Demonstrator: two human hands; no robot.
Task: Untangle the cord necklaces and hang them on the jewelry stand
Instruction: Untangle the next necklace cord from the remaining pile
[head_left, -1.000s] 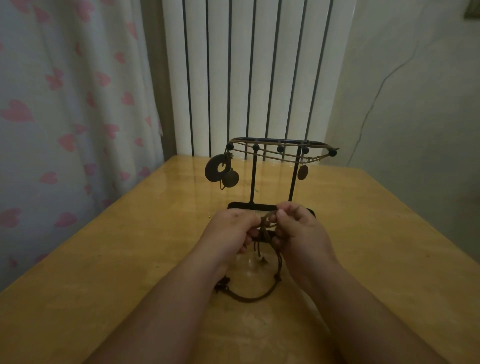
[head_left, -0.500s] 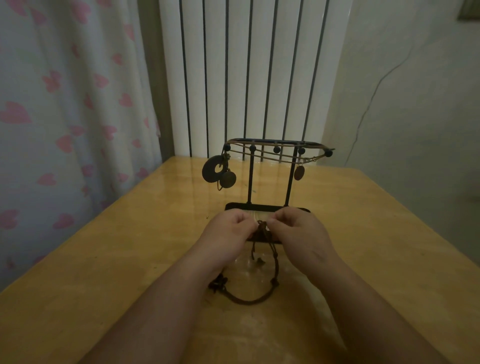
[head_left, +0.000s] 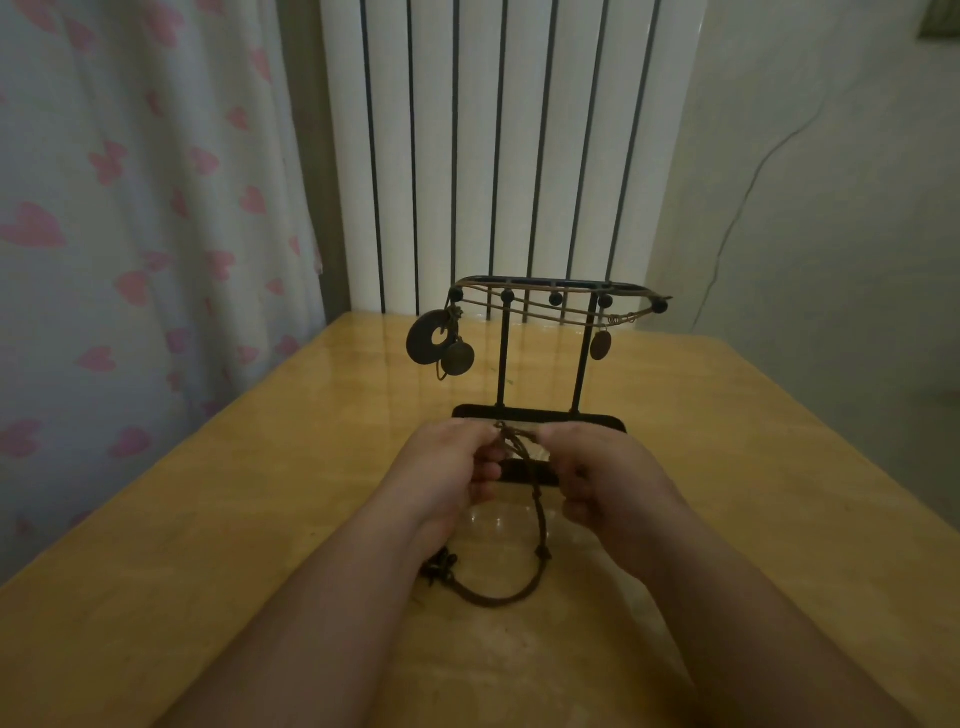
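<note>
Closest to the camera, a dark brown cord necklace (head_left: 491, 601) sags in a loop on the bench (head_left: 208, 519). There's a frayed little knot cluster (head_left: 439, 566) at its left end by the left wrist, and another small knot partway up the right strand. The cord climbs to a tangled bit held just above the bench, between both hands. The left hand (head_left: 447, 467) and right hand (head_left: 608, 467) each pinch that tangle with thumb and fingertips, other fingers curled under.

Half a second ago the fingertips were basically touching. Now the hands have pulled apart a bit and a short stretch of cord shows between them, while the loop on the bench hasn't really shifted.

Just behind the hands is the black jewelry stand (head_left: 502, 358). Tan cords (head_left: 545, 307) already run along its top bar, with a ring pendant (head_left: 426, 340), a round disc (head_left: 458, 357) and an oval tag (head_left: 601, 344) dangling.
</note>
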